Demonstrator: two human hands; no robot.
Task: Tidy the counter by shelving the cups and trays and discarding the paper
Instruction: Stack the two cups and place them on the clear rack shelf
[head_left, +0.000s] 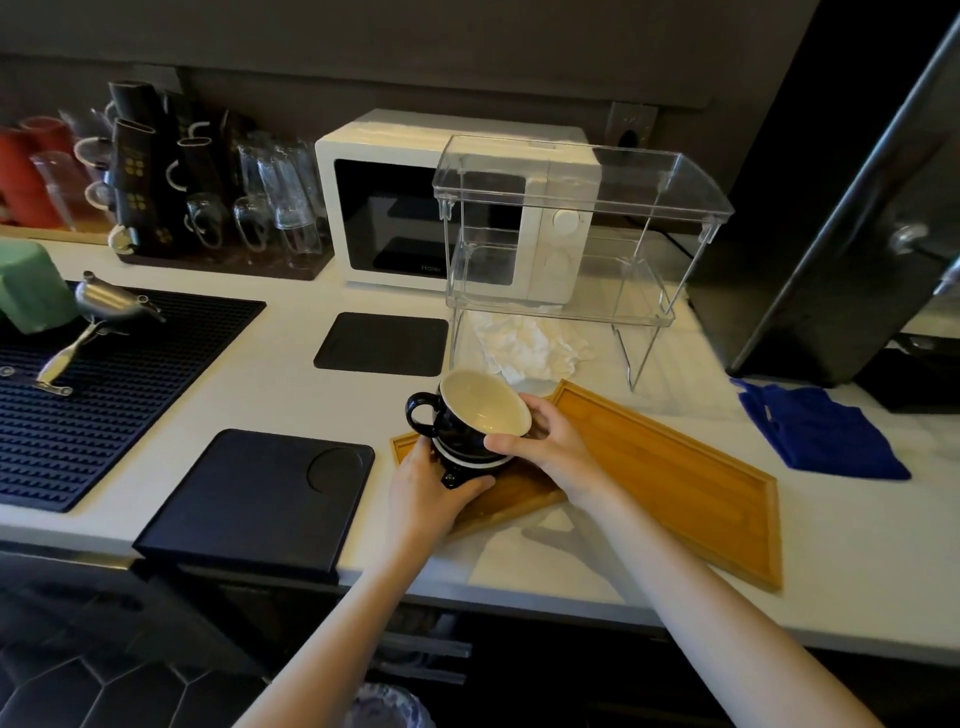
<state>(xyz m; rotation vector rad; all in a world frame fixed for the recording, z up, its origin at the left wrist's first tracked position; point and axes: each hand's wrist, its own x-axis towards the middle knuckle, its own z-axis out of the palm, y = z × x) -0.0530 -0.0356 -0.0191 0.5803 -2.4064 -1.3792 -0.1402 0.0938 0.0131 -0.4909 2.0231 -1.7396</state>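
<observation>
Two stacked cups (470, 426), dark glazed outside, cream inside, upper one tilted so its bowl faces the camera, loop handle pointing away from the clear shelf rack (566, 228); located in front of that rack, over the near end of the smaller wooden tray (498, 499); whether the lower cup touches the tray cannot be told. Left hand (431, 483) curled under and round the lower cup, fingers wrapped at its base, apparently carrying the weight; right hand (545, 441) closed on the upper cup's rim and side, thumb across the front, likely steadying the stack so both travel as one load to the rack. Larger wooden tray (675, 467), shallow, raised rim, lying aslant in front of the rack, partly over the smaller tray. Crumpled white paper (524, 348), beneath the rack's lower tier, not yet discarded. Rack: two clear tiers on wire legs, both tiers bare.
</observation>
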